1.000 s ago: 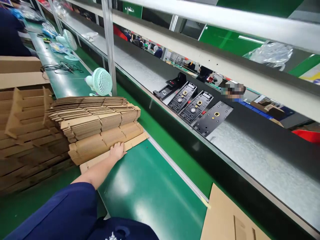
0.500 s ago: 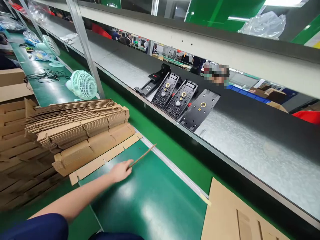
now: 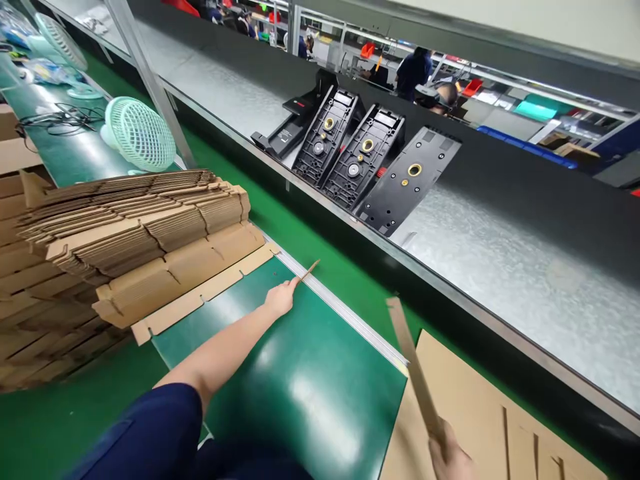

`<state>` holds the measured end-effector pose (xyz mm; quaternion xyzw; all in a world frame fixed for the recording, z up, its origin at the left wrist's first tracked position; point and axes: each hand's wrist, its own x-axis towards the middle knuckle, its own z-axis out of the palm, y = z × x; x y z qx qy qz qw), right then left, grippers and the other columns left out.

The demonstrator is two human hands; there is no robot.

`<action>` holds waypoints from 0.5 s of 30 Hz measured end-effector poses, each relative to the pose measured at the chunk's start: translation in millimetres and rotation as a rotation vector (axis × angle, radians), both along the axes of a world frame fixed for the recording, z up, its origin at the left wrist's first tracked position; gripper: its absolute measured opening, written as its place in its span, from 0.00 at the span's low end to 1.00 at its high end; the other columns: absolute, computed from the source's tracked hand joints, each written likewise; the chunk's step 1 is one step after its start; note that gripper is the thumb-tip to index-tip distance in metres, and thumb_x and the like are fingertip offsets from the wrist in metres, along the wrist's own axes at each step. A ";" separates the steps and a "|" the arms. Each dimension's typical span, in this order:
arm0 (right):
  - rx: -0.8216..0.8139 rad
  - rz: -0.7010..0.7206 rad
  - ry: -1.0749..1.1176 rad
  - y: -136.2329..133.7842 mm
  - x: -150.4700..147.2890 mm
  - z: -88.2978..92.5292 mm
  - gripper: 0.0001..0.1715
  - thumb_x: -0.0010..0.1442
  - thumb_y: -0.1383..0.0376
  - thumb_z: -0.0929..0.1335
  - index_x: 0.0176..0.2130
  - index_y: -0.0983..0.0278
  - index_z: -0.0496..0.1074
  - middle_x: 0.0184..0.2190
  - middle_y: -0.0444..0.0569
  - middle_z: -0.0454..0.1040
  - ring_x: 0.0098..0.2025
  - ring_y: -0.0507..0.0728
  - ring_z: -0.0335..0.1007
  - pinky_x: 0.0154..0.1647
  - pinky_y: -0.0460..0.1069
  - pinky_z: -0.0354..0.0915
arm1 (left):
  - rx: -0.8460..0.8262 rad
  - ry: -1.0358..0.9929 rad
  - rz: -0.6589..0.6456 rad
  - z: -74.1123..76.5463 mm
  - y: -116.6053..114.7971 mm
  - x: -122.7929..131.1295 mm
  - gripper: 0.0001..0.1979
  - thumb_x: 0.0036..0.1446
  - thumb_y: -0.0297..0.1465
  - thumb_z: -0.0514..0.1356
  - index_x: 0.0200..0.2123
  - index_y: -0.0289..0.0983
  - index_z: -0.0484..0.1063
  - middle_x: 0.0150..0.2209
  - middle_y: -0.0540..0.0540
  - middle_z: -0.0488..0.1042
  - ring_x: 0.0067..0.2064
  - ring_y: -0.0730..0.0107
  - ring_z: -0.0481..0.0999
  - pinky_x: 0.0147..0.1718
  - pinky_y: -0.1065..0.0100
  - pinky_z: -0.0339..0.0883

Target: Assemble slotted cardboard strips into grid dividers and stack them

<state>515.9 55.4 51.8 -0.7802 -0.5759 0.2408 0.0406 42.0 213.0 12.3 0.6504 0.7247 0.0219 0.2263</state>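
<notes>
My left hand (image 3: 281,298) is over the green tabletop (image 3: 320,373), fingers closed on a thin brown strip (image 3: 309,270) that looks like cardboard seen nearly edge-on. The strip points toward the metal rail (image 3: 340,303) along the table's far edge. At the lower right, my right hand (image 3: 449,457) is partly cut off by the frame. It grips the near end of a long, narrow cardboard strip (image 3: 413,357), which slants up and away, above the edge of a flat cardboard sheet (image 3: 465,400) with slots.
Folded cardboard pieces (image 3: 150,227) are piled at left, beside a mint-green fan (image 3: 143,135). Across a gap, a long metal shelf (image 3: 510,267) carries black plastic parts (image 3: 367,157). A metal post (image 3: 150,80) rises at the left. People work in the background.
My left hand has moved forward and right with its strip, toward the rail. My right hand has come into view at the lower right, holding a cardboard strip. The camera view has shifted.
</notes>
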 end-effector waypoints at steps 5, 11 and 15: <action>0.031 0.292 0.180 47.0 -88.5 6.9 0.24 0.64 0.49 0.55 0.53 0.54 0.63 0.35 0.46 0.79 0.33 0.60 0.76 0.34 0.51 0.69 | -0.035 0.010 -0.085 -6.6 -1.5 -7.7 0.39 0.50 0.22 0.55 0.64 0.44 0.47 0.47 0.43 0.72 0.44 0.60 0.76 0.40 0.64 0.69; -0.083 0.508 -0.165 87.8 -126.7 -14.2 0.23 0.68 0.57 0.52 0.56 0.60 0.63 0.31 0.49 0.78 0.33 0.60 0.76 0.32 0.50 0.65 | -0.030 0.091 -0.096 -17.5 -41.1 -32.9 0.40 0.51 0.19 0.50 0.67 0.43 0.42 0.45 0.41 0.72 0.49 0.59 0.72 0.41 0.64 0.68; -0.130 0.582 -0.324 111.9 -141.7 -11.3 0.21 0.69 0.59 0.53 0.57 0.60 0.62 0.34 0.51 0.78 0.35 0.60 0.76 0.33 0.49 0.64 | -0.020 0.063 -0.095 -19.4 -42.5 -31.2 0.39 0.53 0.19 0.49 0.67 0.43 0.43 0.45 0.40 0.72 0.49 0.58 0.72 0.42 0.62 0.68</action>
